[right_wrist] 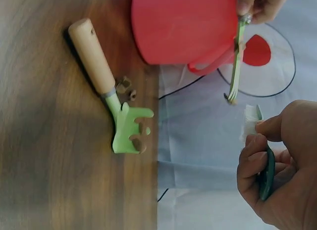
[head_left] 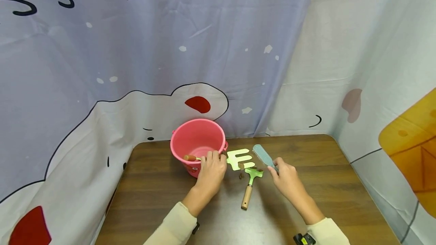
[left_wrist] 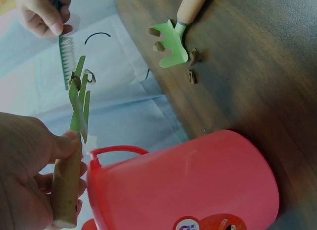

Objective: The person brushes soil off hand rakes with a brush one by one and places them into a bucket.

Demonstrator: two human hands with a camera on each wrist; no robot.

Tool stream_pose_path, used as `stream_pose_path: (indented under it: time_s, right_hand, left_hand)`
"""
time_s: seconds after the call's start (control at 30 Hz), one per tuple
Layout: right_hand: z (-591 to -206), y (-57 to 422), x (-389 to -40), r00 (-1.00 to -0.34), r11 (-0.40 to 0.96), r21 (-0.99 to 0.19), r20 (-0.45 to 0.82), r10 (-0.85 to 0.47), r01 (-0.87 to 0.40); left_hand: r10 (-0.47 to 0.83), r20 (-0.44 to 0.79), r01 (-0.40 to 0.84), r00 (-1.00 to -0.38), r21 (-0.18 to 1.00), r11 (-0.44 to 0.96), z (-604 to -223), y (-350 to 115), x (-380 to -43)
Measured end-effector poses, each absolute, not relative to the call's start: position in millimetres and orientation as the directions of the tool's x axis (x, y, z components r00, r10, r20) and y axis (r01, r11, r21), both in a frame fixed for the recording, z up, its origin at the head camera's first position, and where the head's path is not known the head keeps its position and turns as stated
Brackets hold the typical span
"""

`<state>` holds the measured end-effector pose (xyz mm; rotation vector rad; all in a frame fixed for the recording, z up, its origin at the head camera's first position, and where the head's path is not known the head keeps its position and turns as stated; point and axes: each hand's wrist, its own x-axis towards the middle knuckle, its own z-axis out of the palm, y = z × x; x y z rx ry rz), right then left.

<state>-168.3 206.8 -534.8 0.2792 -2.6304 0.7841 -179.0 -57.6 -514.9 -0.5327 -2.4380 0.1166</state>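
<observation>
Left hand [head_left: 212, 169] grips a fork [head_left: 234, 160]; right hand [head_left: 287, 177], a brush [head_left: 263, 154] — tines [head_left: 244, 158] and bristles [right_wrist: 250, 118] jut beyond the fingers [right_wrist: 252, 161].

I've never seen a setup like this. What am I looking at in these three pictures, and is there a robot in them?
No robot shows here: these are a person's two bare hands. The wide picture comes from a camera worn on the head, looking forward and down. The other two come from cameras on the wrists, each watching its own hand's work.

The left hand holds a small green fork by its wooden handle. The right hand holds a brush with pale bristles. On the wooden table stand a pink bucket and, lying near it, a little green rake, with small brown bits close by. Behind hangs a printed curtain.
</observation>
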Motion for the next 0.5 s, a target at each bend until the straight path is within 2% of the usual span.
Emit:
stream_pose_path:
  time_s: [0.5]
  right_hand:
    - [-522, 161, -148, -0.937, 0.742, -0.594, 0.325, -0.13, -0.31]
  left_hand:
    - [0.394, 0.565, 0.324, -0.725, -0.225, 0.919, -518, -51, -181]
